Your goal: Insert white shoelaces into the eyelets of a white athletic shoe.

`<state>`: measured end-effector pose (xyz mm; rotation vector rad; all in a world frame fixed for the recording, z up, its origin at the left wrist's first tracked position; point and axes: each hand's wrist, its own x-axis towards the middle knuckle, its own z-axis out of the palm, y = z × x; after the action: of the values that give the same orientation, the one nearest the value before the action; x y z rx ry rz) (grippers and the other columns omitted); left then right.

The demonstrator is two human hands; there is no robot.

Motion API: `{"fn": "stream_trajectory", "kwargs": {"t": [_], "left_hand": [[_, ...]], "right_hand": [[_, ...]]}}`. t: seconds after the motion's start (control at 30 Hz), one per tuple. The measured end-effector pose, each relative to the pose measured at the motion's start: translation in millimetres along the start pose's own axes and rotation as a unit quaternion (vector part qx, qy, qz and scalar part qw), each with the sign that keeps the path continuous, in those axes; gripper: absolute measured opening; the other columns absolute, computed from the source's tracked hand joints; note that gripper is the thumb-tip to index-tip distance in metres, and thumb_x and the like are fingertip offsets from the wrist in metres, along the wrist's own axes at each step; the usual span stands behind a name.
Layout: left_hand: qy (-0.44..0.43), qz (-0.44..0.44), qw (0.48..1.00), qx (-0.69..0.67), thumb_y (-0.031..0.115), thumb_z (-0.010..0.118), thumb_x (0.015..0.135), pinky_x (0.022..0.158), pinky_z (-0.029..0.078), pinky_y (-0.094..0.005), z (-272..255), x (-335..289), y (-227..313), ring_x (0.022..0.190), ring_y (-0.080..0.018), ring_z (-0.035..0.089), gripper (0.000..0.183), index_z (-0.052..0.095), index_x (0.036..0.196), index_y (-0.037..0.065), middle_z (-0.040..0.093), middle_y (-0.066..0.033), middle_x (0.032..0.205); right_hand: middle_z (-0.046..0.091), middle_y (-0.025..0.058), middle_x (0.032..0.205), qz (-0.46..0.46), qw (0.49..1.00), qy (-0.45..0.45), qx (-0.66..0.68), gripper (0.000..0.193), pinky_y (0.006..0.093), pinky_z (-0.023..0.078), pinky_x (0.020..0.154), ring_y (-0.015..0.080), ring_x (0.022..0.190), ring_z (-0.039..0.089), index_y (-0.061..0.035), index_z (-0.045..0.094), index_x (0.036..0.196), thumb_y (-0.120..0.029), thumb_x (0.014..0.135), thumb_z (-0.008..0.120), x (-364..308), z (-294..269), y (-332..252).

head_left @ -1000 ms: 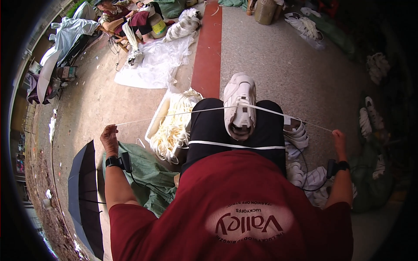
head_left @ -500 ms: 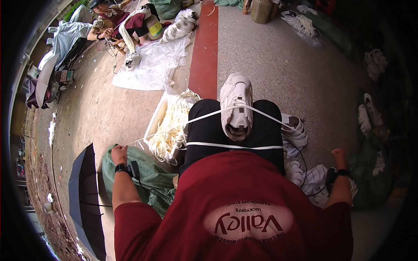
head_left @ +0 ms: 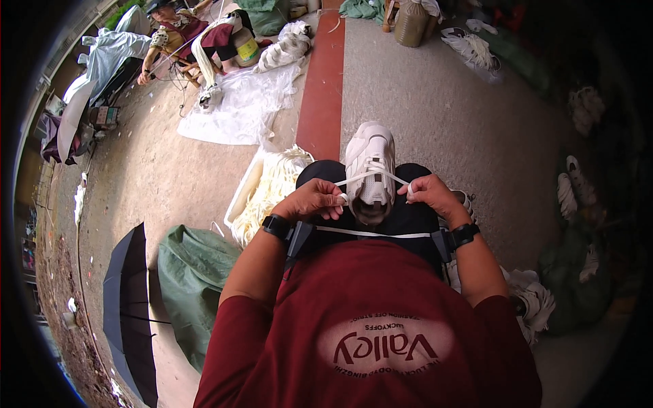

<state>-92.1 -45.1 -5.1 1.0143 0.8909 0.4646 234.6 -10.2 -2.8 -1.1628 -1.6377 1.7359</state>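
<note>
A white and pale-beige sneaker [head_left: 369, 146] rests on my lap, its toe pointing away from me. White shoelace [head_left: 375, 165] crosses its upper, and one end runs out to each side. My left hand [head_left: 318, 199] pinches the left end close to the shoe's opening. On the other side, my right hand [head_left: 432, 196] has its fingers closed around the right end. A white band [head_left: 381, 236] stretches across my dark-trousered thighs, below the shoe. Each wrist carries a dark strap with a small device.
A tray of loose cream laces [head_left: 272, 187] stands to my left, with a green sack [head_left: 194, 272] and dark umbrella [head_left: 129, 319] nearer. White shoes [head_left: 534, 299] lie at my right. Far left, a seated person [head_left: 194, 34] works beside a plastic sheet [head_left: 238, 105].
Both hands have come inward from far out at the sides to beside the shoe. The lace ends no longer stretch wide. The seated person's arm has swung outward.
</note>
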Motion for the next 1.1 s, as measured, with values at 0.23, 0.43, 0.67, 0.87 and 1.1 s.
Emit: {"fn": "stream_trajectory", "kwargs": {"t": [0.23, 0.43, 0.67, 0.87, 1.1], "left_hand": [[0.215, 0.131, 0.967, -0.021, 0.009, 0.061, 0.081, 0.060, 0.043, -0.0219, -2, 63, -11, 0.063, -0.0072, 0.052, 0.008, 0.061, 0.080, 0.001, 0.059, -0.0004, 0.071], [0.254, 0.169, 0.951, 0.050, 0.008, 0.059, 0.082, 0.062, 0.041, -0.0196, -2, 71, -23, 0.065, -0.0051, 0.049, 0.007, 0.060, 0.083, 0.001, 0.058, 0.0025, 0.074], [0.263, 0.170, 0.948, 0.051, 0.008, 0.062, 0.079, 0.065, 0.044, -0.0230, 4, 65, -23, 0.068, -0.0076, 0.053, 0.010, 0.061, 0.081, -0.002, 0.061, -0.0014, 0.074], [0.252, 0.198, 0.945, -0.067, 0.006, 0.060, 0.081, 0.062, 0.046, -0.0223, 14, 69, -23, 0.063, -0.0079, 0.055, 0.007, 0.062, 0.081, -0.001, 0.062, -0.0020, 0.072], [0.279, 0.199, 0.938, -0.044, 0.009, 0.063, 0.083, 0.061, 0.045, -0.0206, 14, 76, -26, 0.064, -0.0061, 0.055, 0.008, 0.063, 0.082, 0.001, 0.063, -0.0014, 0.074]], "right_hand": [[0.061, 0.0064, 0.085, -0.095, 0.969, 0.227, 0.005, 0.014, 0.0270, 0.038, 0.084, 0.0138, 0.107, 0.050, -0.0018, 0.056, 0.062, 0.003, 0.074, 0.063, 44, 32, 24], [0.058, 0.0053, 0.075, -0.022, 0.951, 0.259, -0.166, 0.013, 0.0313, 0.042, 0.065, 0.0179, 0.081, 0.057, -0.0025, 0.054, 0.063, -0.001, 0.072, 0.064, 51, 40, 19], [0.056, 0.0163, 0.066, -0.145, 0.837, 0.297, -0.436, 0.010, 0.0453, 0.043, 0.056, 0.0387, 0.063, 0.055, -0.0030, 0.051, 0.064, -0.006, 0.070, 0.058, 64, 61, 17], [0.053, 0.0169, 0.056, -0.123, 0.917, 0.320, -0.202, 0.017, 0.0363, 0.042, 0.051, 0.0288, 0.052, 0.054, -0.0004, 0.054, 0.062, -0.010, 0.068, 0.066, 67, 49, 29], [0.056, 0.0179, 0.076, -0.137, 0.820, 0.269, -0.487, 0.015, 0.0414, 0.049, 0.064, 0.0346, 0.074, 0.059, -0.0005, 0.054, 0.081, -0.013, 0.075, 0.062, 31, 81, -10]]}}
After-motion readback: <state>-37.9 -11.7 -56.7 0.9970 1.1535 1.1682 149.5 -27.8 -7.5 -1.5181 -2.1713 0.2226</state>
